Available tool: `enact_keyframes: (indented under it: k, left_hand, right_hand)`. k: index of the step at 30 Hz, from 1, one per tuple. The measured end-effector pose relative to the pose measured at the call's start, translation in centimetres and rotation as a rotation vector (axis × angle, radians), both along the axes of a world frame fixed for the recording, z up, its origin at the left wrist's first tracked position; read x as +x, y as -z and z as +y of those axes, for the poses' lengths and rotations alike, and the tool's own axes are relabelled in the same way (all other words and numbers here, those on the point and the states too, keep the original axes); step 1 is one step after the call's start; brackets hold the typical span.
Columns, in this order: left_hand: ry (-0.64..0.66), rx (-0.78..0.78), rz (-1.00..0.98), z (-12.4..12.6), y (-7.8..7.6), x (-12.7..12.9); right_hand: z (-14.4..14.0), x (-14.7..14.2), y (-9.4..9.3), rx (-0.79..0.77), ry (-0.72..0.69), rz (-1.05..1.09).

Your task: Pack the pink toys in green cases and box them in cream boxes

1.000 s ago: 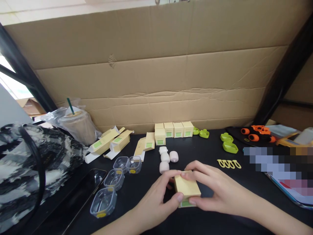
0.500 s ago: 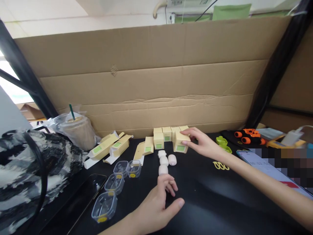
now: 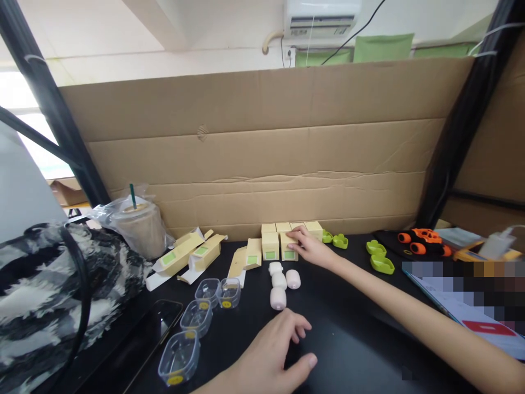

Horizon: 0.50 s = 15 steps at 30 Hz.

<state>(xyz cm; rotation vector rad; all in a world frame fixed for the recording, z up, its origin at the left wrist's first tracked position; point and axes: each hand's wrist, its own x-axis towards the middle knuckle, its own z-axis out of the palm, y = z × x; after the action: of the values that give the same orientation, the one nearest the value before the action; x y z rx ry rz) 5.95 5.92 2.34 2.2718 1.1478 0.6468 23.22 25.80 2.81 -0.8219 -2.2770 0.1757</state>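
My right hand [image 3: 309,247] grips a small pale-yellow box [image 3: 288,255] with a green label, thumb on its right side and fingers over the top. That box stands beside another yellow box [image 3: 270,249], in front of a row of the same boxes [image 3: 283,226]. In the foreground my left hand [image 3: 279,350] hovers over the black table, thumb apart and fingers loosely bent, with nothing in it. Just beyond it lie several whitish rounded pieces, among them one nearest the hand [image 3: 278,299] and one off to the right [image 3: 293,279].
Left of centre are clear plastic cups [image 3: 179,358] with yellow stickers, opened yellow boxes [image 3: 207,253] and a black phone [image 3: 153,328]. A bagged drink [image 3: 141,230] stands behind a patterned bag [image 3: 36,306]. Green flower-shaped pieces [image 3: 382,264] and an orange toy car [image 3: 424,241] lie right.
My right hand has moved left with the yellow box, bringing it beside the other front box. Green pieces behind it now show. My left hand keeps much the same pose.
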Motion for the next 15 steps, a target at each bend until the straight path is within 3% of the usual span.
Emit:
enact_keyframes:
  k: [4, 8, 15]
  left_hand:
    - [0.128, 0.114, 0.183, 0.6, 0.5, 0.1]
    - [0.157, 0.187, 0.259, 1.2, 1.5, 0.0]
    - [0.184, 0.237, 0.263, 1.0, 1.2, 0.1]
  right_hand:
    - [-0.1, -0.5, 0.3, 0.010, 0.023, 0.023]
    - [-0.5, -0.5, 0.3, 0.009, 0.046, 0.035]
    - [-4.0, 3.5, -0.2, -0.031, 0.085, 0.010]
